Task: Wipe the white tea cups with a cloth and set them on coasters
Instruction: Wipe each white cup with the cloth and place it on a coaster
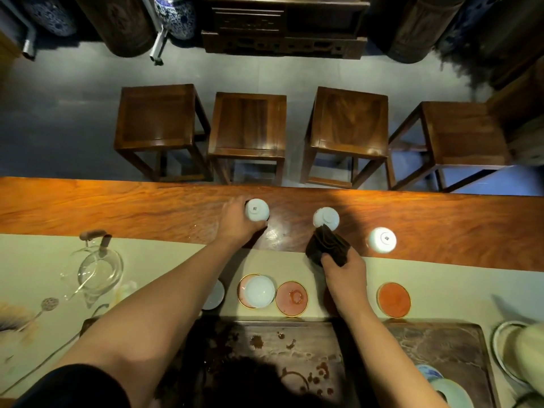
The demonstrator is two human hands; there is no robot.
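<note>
round glazed cups, perhaps porcelain; dark cloth

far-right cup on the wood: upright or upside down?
Upside down: the far-right cup shows its foot ring and base mark facing up.

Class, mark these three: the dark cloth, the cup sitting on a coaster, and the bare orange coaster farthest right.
dark cloth (325, 247), head view, middle of its folds.
cup on a coaster (259, 290), head view, its bowl.
orange coaster (394, 299), head view, its centre.
</note>
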